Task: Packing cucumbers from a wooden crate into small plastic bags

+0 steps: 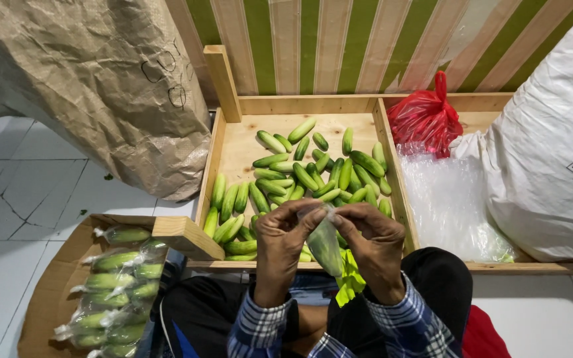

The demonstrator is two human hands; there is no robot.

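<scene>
Both hands meet over the front edge of a wooden tray (228,156) that holds several loose green cucumbers (305,176). My left hand (280,245) and my right hand (374,246) pinch the top of a small clear plastic bag (326,245) with cucumbers inside, which hangs between them. A bright green strip (349,278) dangles below the bag, over my lap.
A cardboard box (48,298) at lower left holds several bagged cucumbers (115,285). A large brown paper sack (94,86) leans at upper left. In the tray's right compartment are a tied red bag (424,118), a pile of clear bags (449,205) and a big white sack (552,146).
</scene>
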